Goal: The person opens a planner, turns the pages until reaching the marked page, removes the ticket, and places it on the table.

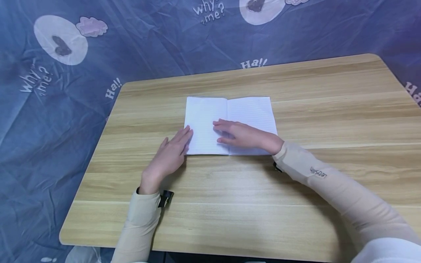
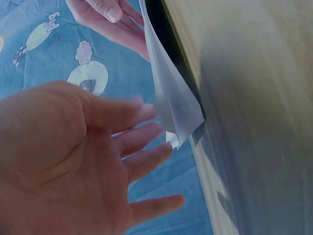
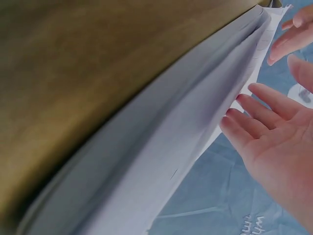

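Note:
An open notebook with faintly ruled white pages lies on the wooden table, its center fold running away from the person. The left hand is at the notebook's left edge, fingertips by the lower left page, fingers extended. Over the fold hovers or rests the right hand, fingers straight and pointing left; contact with the paper is hard to judge. In the left wrist view the left hand has spread fingers beside the page corner. The right wrist view shows the right hand with its fingertips close to the paper.
The wooden table has rounded corners and extends well beyond the notebook on every side. Behind it and to the left hangs a blue printed cloth. Black straps show at both sleeve cuffs, one a buckle near the left wrist.

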`<state>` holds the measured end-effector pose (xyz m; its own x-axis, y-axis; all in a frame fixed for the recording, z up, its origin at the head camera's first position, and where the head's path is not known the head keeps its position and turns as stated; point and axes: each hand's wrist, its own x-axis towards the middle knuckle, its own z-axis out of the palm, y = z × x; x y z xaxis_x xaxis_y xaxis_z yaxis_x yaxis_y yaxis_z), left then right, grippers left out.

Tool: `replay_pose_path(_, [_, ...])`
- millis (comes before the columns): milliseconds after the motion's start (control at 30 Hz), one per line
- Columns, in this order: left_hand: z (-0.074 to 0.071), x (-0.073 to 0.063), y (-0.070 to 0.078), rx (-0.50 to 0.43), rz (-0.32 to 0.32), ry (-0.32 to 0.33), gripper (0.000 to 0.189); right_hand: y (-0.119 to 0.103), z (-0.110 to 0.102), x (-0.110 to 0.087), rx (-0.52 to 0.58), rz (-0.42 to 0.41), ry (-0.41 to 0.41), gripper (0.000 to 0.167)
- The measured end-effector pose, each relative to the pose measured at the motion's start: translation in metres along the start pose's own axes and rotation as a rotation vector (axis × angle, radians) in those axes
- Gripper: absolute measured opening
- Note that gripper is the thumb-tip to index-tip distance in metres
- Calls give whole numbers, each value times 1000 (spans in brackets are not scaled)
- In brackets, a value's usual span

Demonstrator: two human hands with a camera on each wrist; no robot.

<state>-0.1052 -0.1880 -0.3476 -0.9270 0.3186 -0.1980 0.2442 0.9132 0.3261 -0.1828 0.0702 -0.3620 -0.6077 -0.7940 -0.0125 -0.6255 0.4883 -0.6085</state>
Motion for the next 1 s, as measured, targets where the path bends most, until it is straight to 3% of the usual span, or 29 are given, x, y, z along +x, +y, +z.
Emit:
replay_pose_path(233, [3,-2,-1,8,41,-45,55,-2,4,0,-50,0,-14,54])
replay_pose_path(567, [6,-4,-5,8,26,-82,56,0,2,-1,-105,9,3,54])
replay_pose_path(1000, [6,-5,-6,-2,14,-117,57,21,-16,0,-145,76,69,50])
